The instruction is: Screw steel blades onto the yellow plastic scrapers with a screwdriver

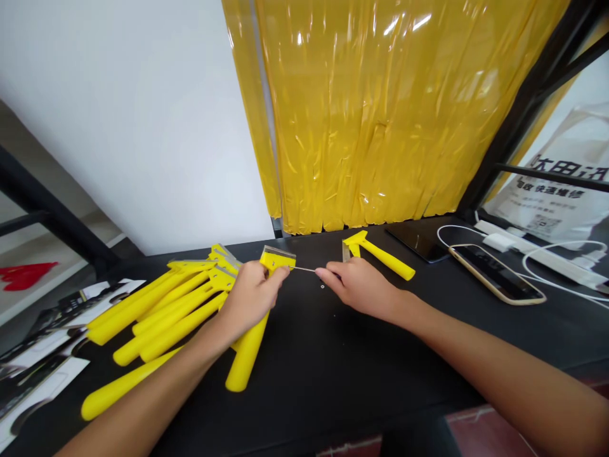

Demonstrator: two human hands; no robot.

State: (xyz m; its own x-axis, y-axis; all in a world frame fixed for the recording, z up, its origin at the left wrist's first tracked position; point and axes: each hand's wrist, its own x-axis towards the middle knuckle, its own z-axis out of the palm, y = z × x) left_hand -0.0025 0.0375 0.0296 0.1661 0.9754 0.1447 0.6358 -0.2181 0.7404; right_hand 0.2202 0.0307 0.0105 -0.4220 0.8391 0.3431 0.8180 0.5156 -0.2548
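Note:
A yellow scraper (246, 358) with a metal blade along its head is gripped in my left hand (252, 295), its handle slanting down toward the table's front. My right hand (354, 282) is closed around a screwdriver (304, 269); only the thin metal shaft shows, as the fist hides the handle. The shaft's tip reaches the side of the scraper head, though contact is hard to make out. Below the shaft lies a tiny pale ring (322, 286). Just behind my right hand rests another yellow scraper (387, 257).
Several yellow scrapers (162, 311) are piled at left, beside printed cards (61, 343). At right lie a black tablet (419, 241), a phone (497, 273) and a power strip (547, 254) with white cables. A yellow plastic curtain (380, 127) hangs behind the black table (342, 381).

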